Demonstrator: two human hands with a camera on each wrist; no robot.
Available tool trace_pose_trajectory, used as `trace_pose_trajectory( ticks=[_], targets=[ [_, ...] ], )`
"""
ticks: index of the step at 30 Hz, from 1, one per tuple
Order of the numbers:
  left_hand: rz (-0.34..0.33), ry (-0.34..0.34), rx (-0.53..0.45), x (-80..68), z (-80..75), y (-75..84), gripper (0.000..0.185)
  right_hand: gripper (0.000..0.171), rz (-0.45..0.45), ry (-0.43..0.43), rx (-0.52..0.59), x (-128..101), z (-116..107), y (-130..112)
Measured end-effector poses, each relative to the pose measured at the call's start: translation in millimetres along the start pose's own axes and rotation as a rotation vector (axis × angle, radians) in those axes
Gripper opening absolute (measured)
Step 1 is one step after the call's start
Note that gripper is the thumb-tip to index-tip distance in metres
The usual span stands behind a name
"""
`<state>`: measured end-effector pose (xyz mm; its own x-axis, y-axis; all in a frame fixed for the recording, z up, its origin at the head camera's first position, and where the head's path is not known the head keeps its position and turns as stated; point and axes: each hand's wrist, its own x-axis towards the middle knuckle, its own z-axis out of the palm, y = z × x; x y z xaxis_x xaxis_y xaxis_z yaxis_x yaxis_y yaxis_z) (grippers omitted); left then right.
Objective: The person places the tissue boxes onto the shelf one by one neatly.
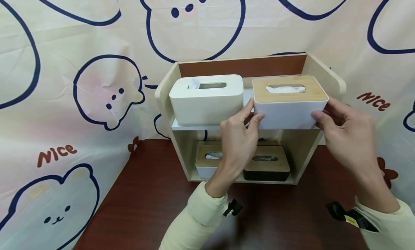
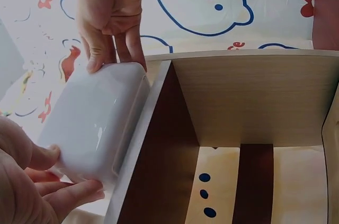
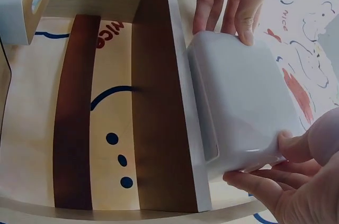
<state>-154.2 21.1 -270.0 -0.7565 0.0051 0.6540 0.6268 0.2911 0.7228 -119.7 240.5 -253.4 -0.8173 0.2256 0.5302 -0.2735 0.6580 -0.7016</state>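
Observation:
A tissue box with a white body and a light wooden lid [image 1: 290,115] is held between both hands at the right of the upper shelf. At its left front corner, my left hand [image 1: 241,138] grips with thumb and fingers. The right hand [image 1: 351,134] grips the opposite end, thumb on the front. In the left wrist view the box's smooth pale surface [image 2: 100,118] shows beside the shelf board; the right wrist view shows the same box [image 3: 243,91] between the hands. An all-white tissue box [image 1: 207,106] stands to its left.
A two-tier wooden shelf unit [image 1: 304,160] stands on a dark red-brown table [image 1: 136,206]. Its lower level holds a white tissue box [image 1: 205,170] and a black one [image 1: 267,175], both with wooden lids. Cartoon-printed cloth [image 1: 107,37] hangs behind and at the sides.

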Motion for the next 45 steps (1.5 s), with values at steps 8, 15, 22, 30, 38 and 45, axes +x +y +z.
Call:
trace_pose_trajectory(
  ticks=[8,15,22,30,38,45],
  targets=[
    [-0.02,0.011,0.002,5.9,10.3,-2.2,0.049,0.047,0.012,0.037,-0.009,6.9,9.6,3.9],
    [0.012,0.029,0.04,8.6,14.9,-5.8,0.047,0.048,0.022,0.035,-0.052,8.1,14.2,3.6],
    [-0.006,0.047,0.044,10.1,16.5,-7.0,0.046,0.055,0.023,-0.036,-0.036,8.5,16.3,3.0],
    [-0.023,0.042,0.031,10.0,18.8,-7.7,0.047,0.054,0.03,-0.029,-0.024,7.5,17.2,5.0],
    [-0.019,0.024,0.019,9.2,19.4,-8.7,0.049,0.057,0.034,-0.063,-0.024,6.0,13.0,5.2],
    [0.079,0.009,0.041,-3.9,13.4,-12.4,0.056,0.066,0.042,-0.131,-0.023,-6.2,10.0,3.1]
  ],
)
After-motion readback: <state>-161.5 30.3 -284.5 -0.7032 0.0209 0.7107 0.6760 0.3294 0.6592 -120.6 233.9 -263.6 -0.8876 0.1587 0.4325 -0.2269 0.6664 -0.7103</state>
